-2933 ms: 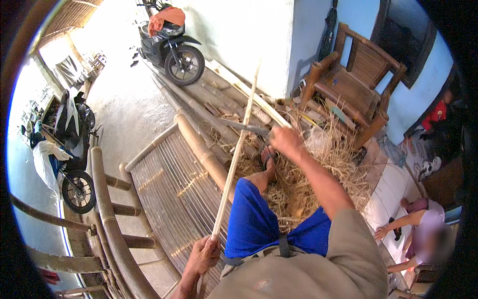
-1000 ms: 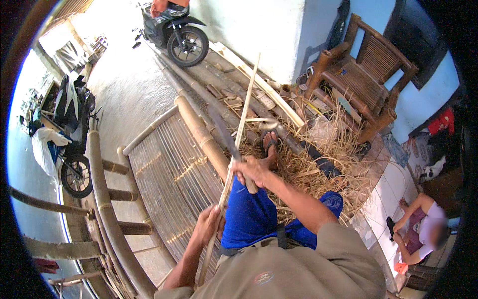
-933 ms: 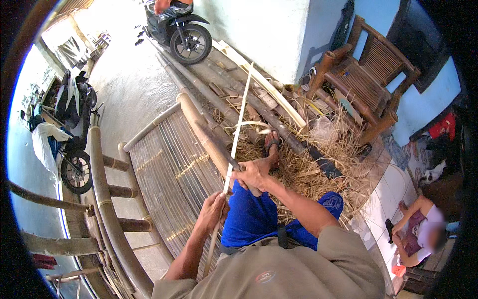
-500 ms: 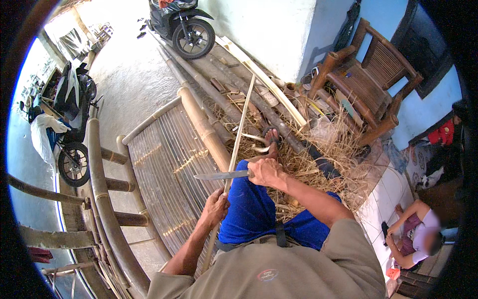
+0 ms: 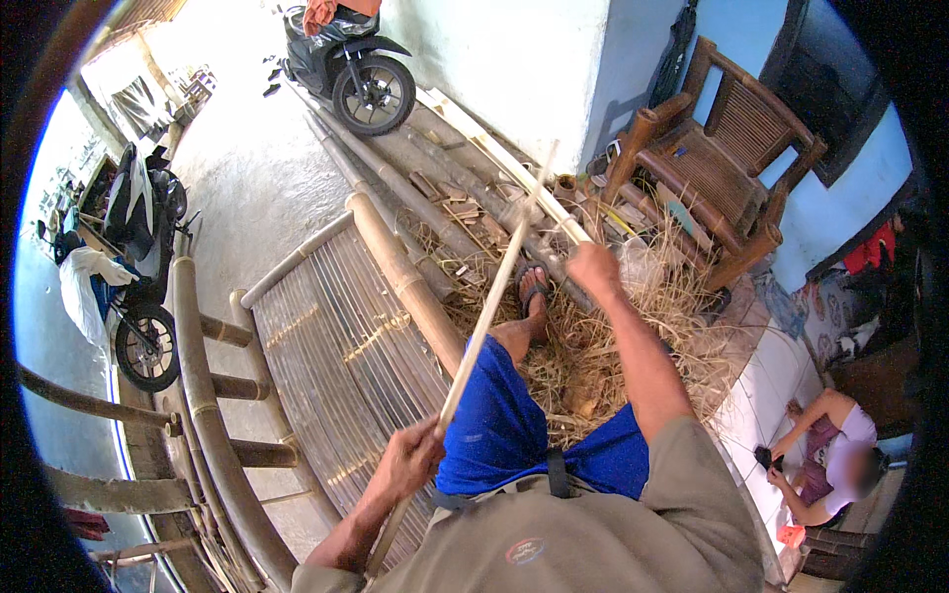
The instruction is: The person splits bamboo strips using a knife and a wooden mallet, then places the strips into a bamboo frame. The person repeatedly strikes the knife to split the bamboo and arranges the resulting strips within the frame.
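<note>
My left hand (image 5: 410,458) is closed around a long, pale bamboo strip (image 5: 483,329). The strip slants from beside my left forearm up past my left knee, its far end smeared by motion. My right hand (image 5: 594,271) is closed, out beyond my knees to the right of the strip. It holds a knife (image 5: 512,211), whose blade is only a faint blur across the strip's far part. The knife's handle is hidden in my fist.
A slatted bamboo bench (image 5: 346,336) stands at my left. Curled shavings (image 5: 633,336) cover the floor around my sandalled foot. Bamboo poles (image 5: 395,183) lie ahead, near a motorbike (image 5: 371,94). A wooden chair (image 5: 712,158) stands at far right; a person (image 5: 830,455) sits at lower right.
My right hand has moved forward and right along the strip, away from my left hand, taking the knife with it. The strip's far end has shifted right. My left hand has moved slightly back.
</note>
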`<state>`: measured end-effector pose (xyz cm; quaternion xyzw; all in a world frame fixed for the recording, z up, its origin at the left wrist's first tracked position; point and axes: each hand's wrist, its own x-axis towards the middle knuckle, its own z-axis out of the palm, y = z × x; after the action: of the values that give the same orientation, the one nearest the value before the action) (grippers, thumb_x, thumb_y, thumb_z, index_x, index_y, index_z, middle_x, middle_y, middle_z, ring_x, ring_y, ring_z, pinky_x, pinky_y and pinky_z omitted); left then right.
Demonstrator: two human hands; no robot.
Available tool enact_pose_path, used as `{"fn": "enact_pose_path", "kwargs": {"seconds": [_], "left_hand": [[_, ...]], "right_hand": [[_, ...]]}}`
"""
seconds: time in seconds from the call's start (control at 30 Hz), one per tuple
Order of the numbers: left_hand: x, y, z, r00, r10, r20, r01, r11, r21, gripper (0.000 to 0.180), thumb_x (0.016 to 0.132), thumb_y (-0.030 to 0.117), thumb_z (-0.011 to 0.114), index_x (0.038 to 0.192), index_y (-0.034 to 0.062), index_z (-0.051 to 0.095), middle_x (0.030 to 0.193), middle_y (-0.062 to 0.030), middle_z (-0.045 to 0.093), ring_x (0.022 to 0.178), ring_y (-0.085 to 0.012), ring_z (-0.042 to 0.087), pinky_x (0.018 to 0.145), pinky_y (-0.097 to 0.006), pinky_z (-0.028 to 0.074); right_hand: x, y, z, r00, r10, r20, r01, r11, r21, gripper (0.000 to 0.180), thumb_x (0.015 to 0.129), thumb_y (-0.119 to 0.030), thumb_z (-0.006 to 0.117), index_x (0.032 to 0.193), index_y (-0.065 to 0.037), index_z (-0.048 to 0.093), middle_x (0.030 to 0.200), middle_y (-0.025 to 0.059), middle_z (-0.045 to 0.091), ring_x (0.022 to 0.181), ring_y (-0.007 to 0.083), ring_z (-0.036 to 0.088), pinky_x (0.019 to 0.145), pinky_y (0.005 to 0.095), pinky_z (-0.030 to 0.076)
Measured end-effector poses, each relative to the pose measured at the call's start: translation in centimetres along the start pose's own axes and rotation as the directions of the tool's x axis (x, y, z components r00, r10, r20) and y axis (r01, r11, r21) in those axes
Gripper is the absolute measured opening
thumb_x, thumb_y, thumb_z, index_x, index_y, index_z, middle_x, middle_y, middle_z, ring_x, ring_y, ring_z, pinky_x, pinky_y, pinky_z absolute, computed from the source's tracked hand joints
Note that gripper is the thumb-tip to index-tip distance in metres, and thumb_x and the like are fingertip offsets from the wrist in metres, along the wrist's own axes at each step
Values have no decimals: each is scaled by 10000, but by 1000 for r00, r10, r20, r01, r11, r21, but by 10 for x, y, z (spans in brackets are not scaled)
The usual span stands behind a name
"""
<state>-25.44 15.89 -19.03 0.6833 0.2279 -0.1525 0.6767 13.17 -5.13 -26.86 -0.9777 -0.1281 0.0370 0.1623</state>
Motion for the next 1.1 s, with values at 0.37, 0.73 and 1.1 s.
{"fn": "enact_pose_path", "kwargs": {"seconds": [0.37, 0.73, 1.1], "left_hand": [[91, -19, -9, 986, 145, -81, -141, 989, 52, 376, 1049, 322, 458, 1238, 10, 550, 676, 19, 469, 565, -92, 450, 494, -261, 362], [113, -10, 3, 975, 211, -74, -223, 885, -408, 303, 1025, 368, 539, 1066, 67, 557, 596, 74, 387, 447, -53, 357, 388, -231, 279], [77, -14, 4, 995, 93, -26, -90, 992, 87, 476, 1034, 352, 490, 1363, 7, 506, 689, 45, 421, 581, -61, 411, 493, -241, 349]], "right_hand": [[-134, -63, 29, 955, -295, -21, 286, 901, 328, 287, 792, -346, 699, 844, -66, 663, 734, 205, 673, 707, 395, 683, 637, 493, 544], [-165, -72, 55, 869, -470, -154, 495, 825, 274, 206, 811, -255, 697, 829, -66, 616, 727, 180, 672, 708, 388, 682, 654, 496, 546], [-116, -41, 20, 954, -288, -85, 300, 932, 203, 257, 809, -295, 685, 925, -66, 676, 714, 162, 686, 662, 353, 686, 604, 464, 537]]}}
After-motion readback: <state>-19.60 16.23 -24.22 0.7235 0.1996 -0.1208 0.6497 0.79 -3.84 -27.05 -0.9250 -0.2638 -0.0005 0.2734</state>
